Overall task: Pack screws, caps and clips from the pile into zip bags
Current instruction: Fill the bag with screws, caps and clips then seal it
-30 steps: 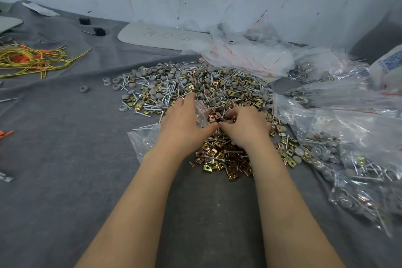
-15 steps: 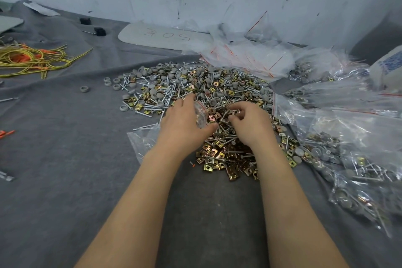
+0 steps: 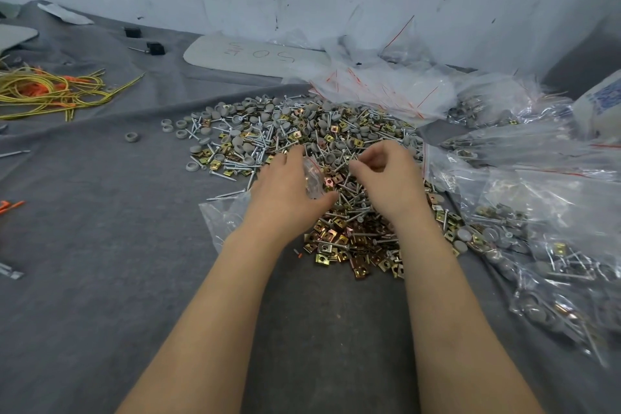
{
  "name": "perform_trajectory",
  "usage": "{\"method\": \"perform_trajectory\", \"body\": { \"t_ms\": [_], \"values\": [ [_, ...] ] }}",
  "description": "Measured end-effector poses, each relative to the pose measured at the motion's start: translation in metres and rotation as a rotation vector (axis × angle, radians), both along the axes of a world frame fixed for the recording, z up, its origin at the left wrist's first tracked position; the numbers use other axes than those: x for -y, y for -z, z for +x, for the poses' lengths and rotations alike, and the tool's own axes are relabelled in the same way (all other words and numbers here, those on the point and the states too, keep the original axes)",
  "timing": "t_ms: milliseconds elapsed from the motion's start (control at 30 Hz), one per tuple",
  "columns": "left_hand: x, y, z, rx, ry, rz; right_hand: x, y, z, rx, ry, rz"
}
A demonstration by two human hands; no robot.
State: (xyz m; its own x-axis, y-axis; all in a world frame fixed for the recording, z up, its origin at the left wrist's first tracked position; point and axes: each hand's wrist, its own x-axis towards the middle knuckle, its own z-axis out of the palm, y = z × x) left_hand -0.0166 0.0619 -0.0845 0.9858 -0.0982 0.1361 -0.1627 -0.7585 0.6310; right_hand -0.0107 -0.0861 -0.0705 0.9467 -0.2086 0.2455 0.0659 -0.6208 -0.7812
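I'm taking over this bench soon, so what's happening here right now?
A person is sorting hardware into bags. The left hand holds a small zip bag at the pile of screws, grey caps and gold clips. The right hand reaches into the pile with curled fingers; whether it has picked anything is unclear. Filled bags lie to the right.

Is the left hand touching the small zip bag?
Touching. The head view shows the left hand gripping the zip bag between thumb and fingers.
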Motion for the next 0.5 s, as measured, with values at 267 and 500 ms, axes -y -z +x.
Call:
{"method": "perform_trajectory", "body": {
  "t_ms": [267,500],
  "values": [
    [-0.002,-0.002,0.001,0.026,-0.013,-0.04,-0.005,0.001,0.0,0.0,-0.166,0.168],
    [-0.007,-0.004,0.002,0.037,-0.066,-0.133,-0.019,0.01,-0.001,-0.232,-0.084,-0.53]
  ]
}}
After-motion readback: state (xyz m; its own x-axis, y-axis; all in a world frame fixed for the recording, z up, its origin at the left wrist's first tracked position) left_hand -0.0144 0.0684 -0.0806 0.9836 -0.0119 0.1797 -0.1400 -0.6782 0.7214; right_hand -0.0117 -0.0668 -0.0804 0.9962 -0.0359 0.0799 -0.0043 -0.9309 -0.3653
